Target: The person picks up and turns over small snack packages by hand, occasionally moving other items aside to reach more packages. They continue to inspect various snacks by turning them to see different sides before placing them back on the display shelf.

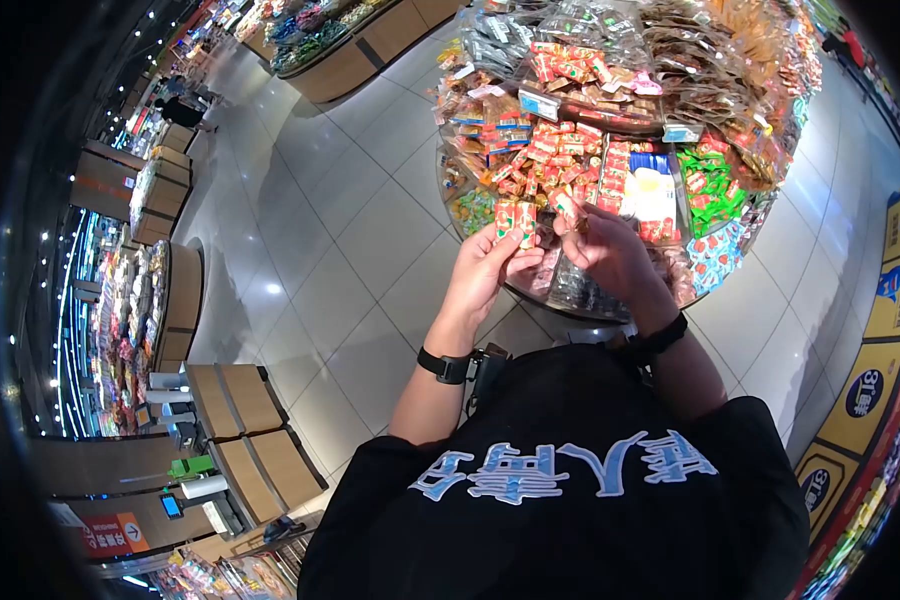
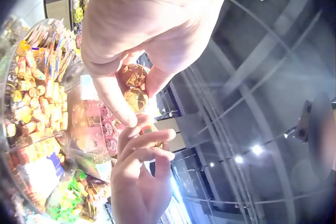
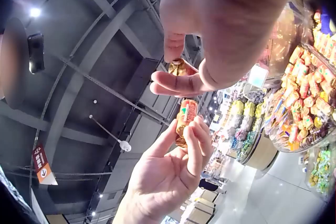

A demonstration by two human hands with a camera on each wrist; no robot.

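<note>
Two small red-and-green wrapped candy rolls [image 1: 515,218] stand side by side in my left hand [image 1: 485,265], held between thumb and fingers. Their twisted gold ends [image 2: 135,99] show in the left wrist view. Just to the right, my right hand [image 1: 618,255] pinches one similar candy roll [image 1: 564,207], partly hidden by its fingers. Its gold end [image 3: 180,67] peeks out between thumb and fingers in the right wrist view. Both hands are close together over the near edge of a round candy display [image 1: 610,308]. Loose rolls of the same look [image 1: 568,143] are heaped beyond them.
Green packets [image 1: 708,190] and blue-and-red patterned sweets [image 1: 716,250] fill the display's right side. Price tags [image 1: 539,104] stand along a raised divider. Tiled floor [image 1: 360,200] surrounds the display, with wooden counters [image 1: 240,400] to the left and yellow panels [image 1: 865,393] at right.
</note>
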